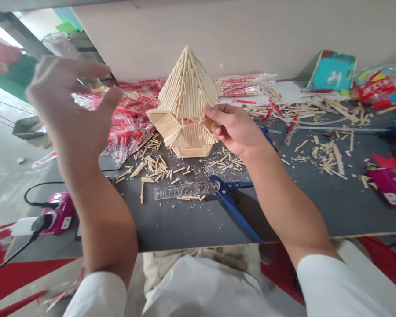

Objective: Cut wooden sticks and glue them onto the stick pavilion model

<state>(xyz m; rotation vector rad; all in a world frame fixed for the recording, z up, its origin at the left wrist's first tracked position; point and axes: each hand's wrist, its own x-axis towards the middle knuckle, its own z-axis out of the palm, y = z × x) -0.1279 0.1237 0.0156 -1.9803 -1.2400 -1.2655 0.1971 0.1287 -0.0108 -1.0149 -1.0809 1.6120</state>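
My right hand point(236, 127) pinches the right side of a model made of pale wooden sticks point(188, 94). The model has a pointed, many-sided roof above a hexagonal base, with a slanted stick panel jutting out on its left. It stands upright over the table. To the left, my left hand point(75, 94) is raised and blurred, apart from the model. Its thumb and index finger are spread, and a shiny yellowish patch shows in the gap. Below the model lie a clear plastic ruler point(185, 190) and a blue-handled cutter point(235, 207).
Red-and-clear plastic wrappers point(128, 119) heap up behind the model. Short cut sticks point(155, 165) litter the grey table point(185, 231). A magenta power box point(61, 213) with plugs sits left, another magenta box point(391, 185) right. A turquoise board point(332, 71) leans at the back wall.
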